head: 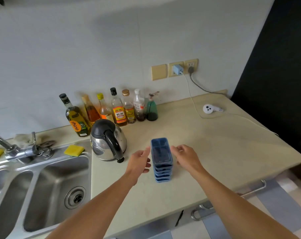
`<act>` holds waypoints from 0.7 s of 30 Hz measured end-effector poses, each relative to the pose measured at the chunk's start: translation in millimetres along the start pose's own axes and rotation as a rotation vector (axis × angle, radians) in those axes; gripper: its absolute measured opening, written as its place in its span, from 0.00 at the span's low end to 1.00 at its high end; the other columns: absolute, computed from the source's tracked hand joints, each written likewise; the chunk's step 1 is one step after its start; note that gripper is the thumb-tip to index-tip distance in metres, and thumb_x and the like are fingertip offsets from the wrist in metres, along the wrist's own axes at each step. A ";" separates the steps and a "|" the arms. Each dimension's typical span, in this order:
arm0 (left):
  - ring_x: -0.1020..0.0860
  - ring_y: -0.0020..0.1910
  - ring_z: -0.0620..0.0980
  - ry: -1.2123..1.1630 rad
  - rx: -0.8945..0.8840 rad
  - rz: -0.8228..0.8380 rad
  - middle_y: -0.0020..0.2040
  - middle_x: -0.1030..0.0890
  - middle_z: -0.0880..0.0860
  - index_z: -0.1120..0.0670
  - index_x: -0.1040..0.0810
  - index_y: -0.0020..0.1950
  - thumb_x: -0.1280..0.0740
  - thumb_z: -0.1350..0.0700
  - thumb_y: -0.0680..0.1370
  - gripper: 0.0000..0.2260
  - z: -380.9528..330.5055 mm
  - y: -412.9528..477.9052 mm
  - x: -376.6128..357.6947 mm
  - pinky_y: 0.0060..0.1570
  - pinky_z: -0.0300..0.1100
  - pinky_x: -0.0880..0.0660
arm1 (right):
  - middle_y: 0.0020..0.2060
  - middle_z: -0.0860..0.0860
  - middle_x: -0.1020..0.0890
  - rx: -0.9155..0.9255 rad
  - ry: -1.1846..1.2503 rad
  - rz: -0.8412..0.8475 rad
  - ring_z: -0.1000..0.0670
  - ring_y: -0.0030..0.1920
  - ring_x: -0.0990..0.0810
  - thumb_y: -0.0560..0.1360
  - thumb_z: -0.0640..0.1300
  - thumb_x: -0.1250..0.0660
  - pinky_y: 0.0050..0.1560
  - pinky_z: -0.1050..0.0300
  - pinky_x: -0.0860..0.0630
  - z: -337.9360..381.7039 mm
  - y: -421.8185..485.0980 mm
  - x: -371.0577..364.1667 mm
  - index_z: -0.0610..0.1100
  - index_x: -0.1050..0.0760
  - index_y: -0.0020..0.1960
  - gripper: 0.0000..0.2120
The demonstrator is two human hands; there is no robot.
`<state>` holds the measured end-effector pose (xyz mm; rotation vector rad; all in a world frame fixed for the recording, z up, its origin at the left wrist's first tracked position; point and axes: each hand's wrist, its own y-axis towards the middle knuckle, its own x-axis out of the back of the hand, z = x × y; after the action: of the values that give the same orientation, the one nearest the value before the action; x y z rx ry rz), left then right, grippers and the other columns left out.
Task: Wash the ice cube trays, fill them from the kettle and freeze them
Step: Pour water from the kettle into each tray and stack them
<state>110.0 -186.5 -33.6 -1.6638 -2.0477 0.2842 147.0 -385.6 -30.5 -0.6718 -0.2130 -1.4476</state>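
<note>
On the counter (pixel 189 135), right by the kettle (pixel 108 140) & near the sink (pixel 56 183), sit my blue ice trays (pixel 161 161), stacked so I can lift them all at once, I think; left hand (pixel 139 163) & right hand (pixel 187 157) are spread wide, one each side, fingertips close to the stack but holding nothing.

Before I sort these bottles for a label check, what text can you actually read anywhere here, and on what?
"rhino": orange tag on the olive oil bottle.
"料酒": red and yellow label on the black-capped bottle.
Small characters above "料酒": too blurred to read.
Yellow label on the gold-capped bottle: unreadable.
White label on the white-capped bottle: unreadable.
Kettle, trays, white device: no readable text.
</note>
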 end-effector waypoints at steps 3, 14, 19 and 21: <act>0.17 0.53 0.54 -0.124 0.194 0.043 0.55 0.18 0.54 0.52 0.23 0.61 0.42 0.29 0.78 0.28 16.2 7.4 6.2 0.51 0.50 0.17 | 0.54 0.44 0.18 -0.256 0.281 0.129 0.43 0.52 0.17 0.77 0.69 0.36 0.57 0.44 0.19 -17.6 7.8 -2.2 0.43 0.24 0.61 0.30; 0.22 0.66 0.52 -0.195 0.261 0.456 0.68 0.22 0.51 0.43 0.24 0.71 0.46 0.24 0.73 0.35 47.3 33.1 -14.3 0.71 0.56 0.30 | 0.58 0.53 0.14 -0.332 0.481 0.565 0.48 0.61 0.16 0.66 0.83 0.39 0.69 0.37 0.28 -55.1 24.2 -34.0 0.61 0.22 0.65 0.38; 0.17 0.59 0.50 -0.142 0.241 0.446 0.59 0.16 0.49 0.42 0.18 0.63 0.43 0.23 0.72 0.32 39.3 42.9 -26.7 0.65 0.52 0.24 | 0.59 0.53 0.15 -0.322 0.465 0.532 0.48 0.60 0.15 0.64 0.84 0.38 0.66 0.40 0.24 -60.2 31.1 -20.1 0.61 0.21 0.65 0.39; 0.17 0.58 0.50 -0.128 0.237 0.454 0.58 0.15 0.48 0.42 0.18 0.63 0.42 0.23 0.71 0.32 30.8 45.4 -40.4 0.65 0.52 0.23 | 0.59 0.52 0.15 -0.329 0.478 0.509 0.48 0.60 0.16 0.65 0.83 0.39 0.66 0.40 0.24 -64.3 32.9 -7.9 0.60 0.21 0.66 0.39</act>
<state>139.8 -210.3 -90.0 -1.9787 -1.6185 0.7704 160.8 -414.4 -95.8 -0.5679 0.5452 -1.1118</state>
